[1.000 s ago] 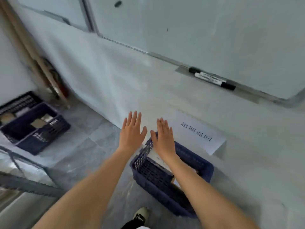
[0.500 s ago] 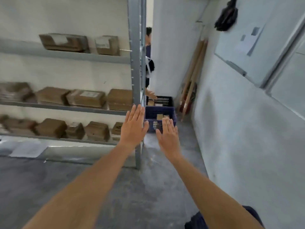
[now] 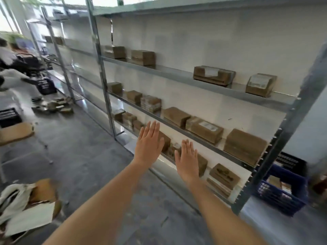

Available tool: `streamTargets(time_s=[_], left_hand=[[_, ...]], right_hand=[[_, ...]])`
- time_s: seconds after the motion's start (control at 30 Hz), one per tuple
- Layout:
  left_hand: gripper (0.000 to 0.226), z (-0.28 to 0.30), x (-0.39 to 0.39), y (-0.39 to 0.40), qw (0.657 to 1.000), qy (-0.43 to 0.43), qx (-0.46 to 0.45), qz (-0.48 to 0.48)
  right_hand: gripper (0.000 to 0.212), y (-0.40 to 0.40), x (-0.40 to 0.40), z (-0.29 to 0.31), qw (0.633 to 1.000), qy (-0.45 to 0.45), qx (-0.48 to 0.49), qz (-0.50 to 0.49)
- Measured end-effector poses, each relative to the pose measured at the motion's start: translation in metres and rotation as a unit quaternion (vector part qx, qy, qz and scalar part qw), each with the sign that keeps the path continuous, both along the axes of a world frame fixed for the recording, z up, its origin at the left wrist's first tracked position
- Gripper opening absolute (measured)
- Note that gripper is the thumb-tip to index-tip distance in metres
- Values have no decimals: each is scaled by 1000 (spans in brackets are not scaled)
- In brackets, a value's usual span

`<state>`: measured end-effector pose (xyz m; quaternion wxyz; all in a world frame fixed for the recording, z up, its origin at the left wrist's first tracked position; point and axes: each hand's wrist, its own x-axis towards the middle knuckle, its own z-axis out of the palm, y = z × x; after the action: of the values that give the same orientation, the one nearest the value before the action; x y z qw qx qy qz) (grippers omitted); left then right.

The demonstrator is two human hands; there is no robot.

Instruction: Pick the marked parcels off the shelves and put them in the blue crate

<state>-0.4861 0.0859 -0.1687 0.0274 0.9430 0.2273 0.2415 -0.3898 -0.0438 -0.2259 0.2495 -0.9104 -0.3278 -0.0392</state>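
**Parcels on shelves, both hands empty**

Parcels [image 3: 204,129]: brown cardboard boxes spread over three levels of a grey metal shelf unit [image 3: 203,82] against a white wall. Count, nearest bay only:
- upper shelf: 4 parcels, two at the left end, two at the right. The two on the right carry white labels on top; print too blurred to read.
- middle shelf: 6 parcels in a row. One near the right has a white label [image 3: 206,124], unreadable.
- lower shelf: partly hidden behind the hands; at least 5 visible, exact count cannot be told. The parcel at the right end [image 3: 224,175] shows dark marks on its top face, not legible.

Blue crate [image 3: 281,190]: 1, on the floor just right of the unit's right post, with a few brown and white items inside. A second dark crate [image 3: 8,116] sits far left on the floor.

Left hand [image 3: 149,143]: flat, fingers straight and together, palm away from the camera, holding nothing. It is raised in front of the lower shelf; contact with any parcel cannot be told.

Right hand [image 3: 187,160]: same pose, flat and empty, just right of the left hand, slightly lower.

Floor, left side: loose parcels in a heap [image 3: 54,106], flattened cardboard [image 3: 16,132], a white bag [image 3: 12,197].
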Motion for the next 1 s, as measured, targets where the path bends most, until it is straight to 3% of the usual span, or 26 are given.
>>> streamTargets(time_s=[0.37, 0.67, 1.0], left_hand=[[64, -17, 11, 156, 987, 18, -16, 160], [63, -5, 50, 275, 974, 27, -19, 222], [66, -8, 85, 448, 973, 39, -35, 225]], right_hand=[[60, 177, 68, 11, 988, -32, -12, 152], [62, 328, 126, 11, 970, -55, -26, 235], [63, 516, 163, 6, 969, -99, -63, 217]])
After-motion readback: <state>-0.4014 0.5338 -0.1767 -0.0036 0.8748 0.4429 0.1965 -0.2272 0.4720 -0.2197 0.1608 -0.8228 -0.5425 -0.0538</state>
